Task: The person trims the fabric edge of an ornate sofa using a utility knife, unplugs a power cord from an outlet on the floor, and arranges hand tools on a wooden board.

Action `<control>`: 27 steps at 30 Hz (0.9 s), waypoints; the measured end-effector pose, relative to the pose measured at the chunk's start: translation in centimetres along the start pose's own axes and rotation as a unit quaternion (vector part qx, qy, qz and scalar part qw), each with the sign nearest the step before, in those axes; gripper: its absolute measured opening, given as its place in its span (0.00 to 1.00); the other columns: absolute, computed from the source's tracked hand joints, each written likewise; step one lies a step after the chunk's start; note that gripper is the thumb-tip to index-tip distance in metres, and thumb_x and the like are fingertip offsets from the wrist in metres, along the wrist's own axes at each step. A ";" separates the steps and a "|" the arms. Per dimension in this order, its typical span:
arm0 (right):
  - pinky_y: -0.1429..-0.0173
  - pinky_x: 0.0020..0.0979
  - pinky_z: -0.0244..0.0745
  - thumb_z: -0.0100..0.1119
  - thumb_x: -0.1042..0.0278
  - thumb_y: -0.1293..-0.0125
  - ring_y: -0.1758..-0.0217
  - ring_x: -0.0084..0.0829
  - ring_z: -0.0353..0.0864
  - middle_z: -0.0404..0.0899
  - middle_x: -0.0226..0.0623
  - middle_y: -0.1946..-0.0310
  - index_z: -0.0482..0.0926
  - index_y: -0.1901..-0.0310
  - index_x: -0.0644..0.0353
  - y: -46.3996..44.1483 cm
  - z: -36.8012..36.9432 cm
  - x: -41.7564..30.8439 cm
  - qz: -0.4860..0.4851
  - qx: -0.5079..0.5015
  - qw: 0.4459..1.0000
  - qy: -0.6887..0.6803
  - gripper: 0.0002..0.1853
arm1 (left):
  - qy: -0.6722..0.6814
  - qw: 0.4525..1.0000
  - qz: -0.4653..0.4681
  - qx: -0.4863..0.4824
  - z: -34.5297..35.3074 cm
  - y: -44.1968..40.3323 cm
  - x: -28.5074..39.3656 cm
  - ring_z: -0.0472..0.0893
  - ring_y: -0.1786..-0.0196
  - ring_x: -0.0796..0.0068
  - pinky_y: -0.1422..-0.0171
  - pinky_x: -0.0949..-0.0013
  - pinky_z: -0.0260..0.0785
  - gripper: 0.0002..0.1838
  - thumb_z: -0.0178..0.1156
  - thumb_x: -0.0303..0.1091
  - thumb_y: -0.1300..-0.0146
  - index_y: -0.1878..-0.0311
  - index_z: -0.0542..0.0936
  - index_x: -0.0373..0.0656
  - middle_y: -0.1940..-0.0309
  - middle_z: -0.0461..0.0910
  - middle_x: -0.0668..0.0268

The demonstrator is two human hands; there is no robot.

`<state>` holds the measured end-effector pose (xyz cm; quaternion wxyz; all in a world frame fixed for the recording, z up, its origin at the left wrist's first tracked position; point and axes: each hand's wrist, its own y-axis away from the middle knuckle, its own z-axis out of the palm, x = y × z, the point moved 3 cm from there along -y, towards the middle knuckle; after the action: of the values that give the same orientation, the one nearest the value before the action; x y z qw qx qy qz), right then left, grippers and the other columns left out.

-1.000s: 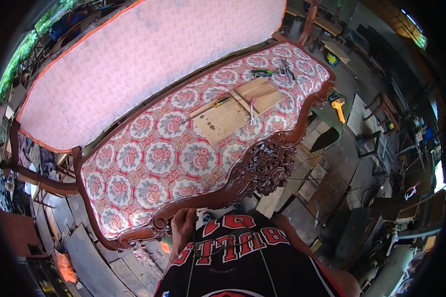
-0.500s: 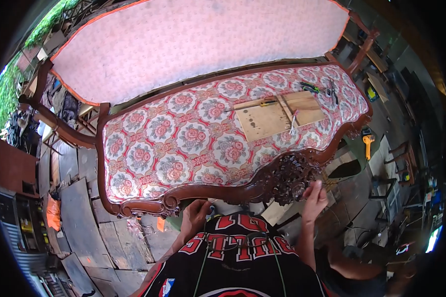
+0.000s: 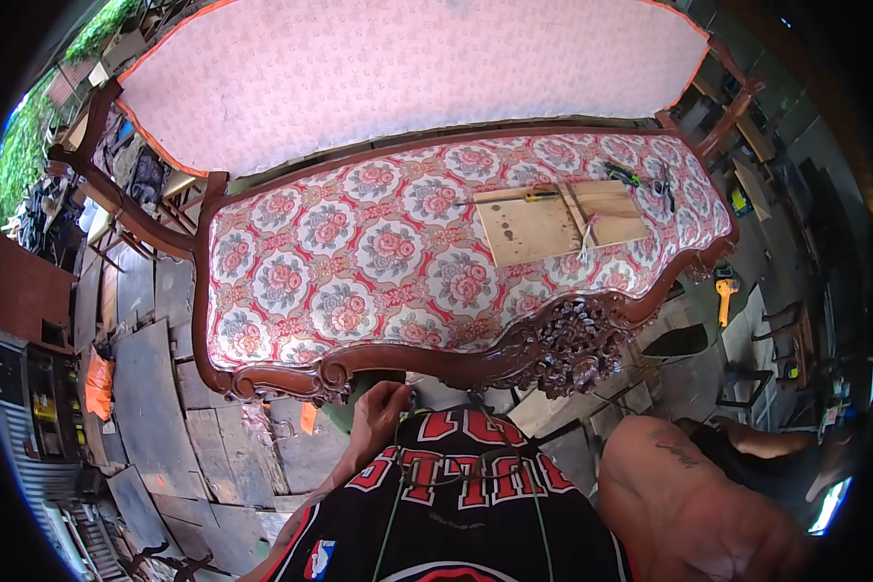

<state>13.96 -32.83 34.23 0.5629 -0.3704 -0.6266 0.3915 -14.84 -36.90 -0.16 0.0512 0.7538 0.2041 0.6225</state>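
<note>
Just beside the sofa (image 3: 388, 252), curled left hand (image 3: 382, 405).

floral seat (image 3: 344, 262) | 1 plywood board (image 3: 519, 238) on it | left hand (image 3: 382, 404) near carved rail (image 3: 446, 367)

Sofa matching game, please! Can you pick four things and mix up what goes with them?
Things:
1. Seat
2. Backrest
3. Wooden board
4. Power tool

Clues:
A. Yellow and black, off the sofa
B. Covered in rose-patterned fabric
C. Plain light brown, lying flat on the seat
D. Pale pink with an orange edge

Right pairs: 1-B, 2-D, 3-C, 4-A
</note>
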 end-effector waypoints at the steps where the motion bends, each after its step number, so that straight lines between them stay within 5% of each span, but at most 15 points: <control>1: 0.34 0.32 0.67 0.57 0.49 0.30 0.38 0.25 0.68 0.63 0.26 0.38 0.62 0.34 0.42 0.1 0.6 -0.1 0.000 0.020 1.000 -0.020 0.26 | -0.001 1.000 0.003 0.009 -0.1 0.0 -0.4 0.80 0.63 0.79 0.56 0.73 0.72 0.18 0.58 0.42 0.28 0.54 0.82 0.32 0.69 0.83 0.65; 13: 0.45 0.23 0.74 0.54 0.51 0.32 0.50 0.23 0.78 0.75 0.31 0.53 0.73 0.47 0.58 1.5 4.1 -0.7 0.024 0.246 0.944 -0.218 0.21 | 0.017 0.999 -0.012 0.042 -0.9 0.4 -0.6 0.82 0.65 0.75 0.58 0.70 0.74 0.17 0.60 0.40 0.29 0.54 0.82 0.31 0.70 0.85 0.60; 17: 0.49 0.20 0.76 0.53 0.52 0.32 0.54 0.23 0.81 0.79 0.33 0.58 0.77 0.51 0.64 0.2 5.0 -0.5 0.005 0.228 0.960 -0.164 0.21 | 0.068 0.997 0.017 0.011 -0.8 -0.3 -2.1 0.76 0.70 0.79 0.64 0.72 0.70 0.16 0.61 0.40 0.29 0.56 0.82 0.32 0.74 0.80 0.67; 19: 0.51 0.39 0.78 0.38 0.41 0.22 0.56 0.41 0.81 0.79 0.43 0.54 0.77 0.61 0.61 2.7 3.8 -1.3 -0.108 0.241 0.964 -0.042 0.28 | 0.056 0.997 0.052 -0.005 -0.6 -1.1 -2.0 0.74 0.69 0.81 0.63 0.72 0.68 0.16 0.59 0.40 0.28 0.57 0.82 0.34 0.74 0.80 0.68; 21: 0.60 0.42 0.79 0.41 0.47 0.22 0.56 0.43 0.80 0.78 0.46 0.60 0.80 0.56 0.66 5.3 3.8 -2.5 0.172 0.179 0.965 0.080 0.27 | -0.052 0.984 0.169 -0.008 -0.7 -2.0 -2.0 0.75 0.70 0.81 0.64 0.72 0.68 0.19 0.55 0.44 0.25 0.58 0.82 0.35 0.74 0.80 0.67; 23: 0.61 0.41 0.79 0.47 0.57 0.24 0.60 0.40 0.80 0.79 0.44 0.61 0.81 0.61 0.67 9.7 2.9 -1.0 0.233 0.077 0.966 0.085 0.20 | -0.045 0.981 0.186 -0.042 -0.2 -4.4 -0.7 0.75 0.71 0.80 0.65 0.73 0.68 0.19 0.55 0.45 0.25 0.58 0.82 0.35 0.74 0.80 0.67; 25: 0.61 0.38 0.79 0.53 0.60 0.27 0.65 0.41 0.81 0.80 0.44 0.62 0.82 0.61 0.67 13.2 2.4 -2.3 0.409 -0.024 0.903 0.129 0.16 | -0.019 0.984 0.168 -0.059 0.2 -4.9 0.1 0.75 0.71 0.80 0.65 0.73 0.67 0.19 0.54 0.45 0.25 0.58 0.82 0.35 0.74 0.79 0.67; 27: 0.60 0.37 0.80 0.57 0.59 0.29 0.66 0.42 0.82 0.80 0.45 0.64 0.82 0.64 0.66 17.9 2.1 -3.9 0.485 -0.098 0.849 0.184 0.16 | 0.007 0.987 0.142 -0.073 0.8 -4.8 0.5 0.74 0.71 0.80 0.65 0.73 0.67 0.20 0.54 0.46 0.25 0.58 0.82 0.35 0.74 0.79 0.67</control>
<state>12.68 -29.04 16.21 0.3673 -0.7458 -0.2875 0.4756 -15.20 -32.17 -1.50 0.0154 0.7653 0.0493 0.6415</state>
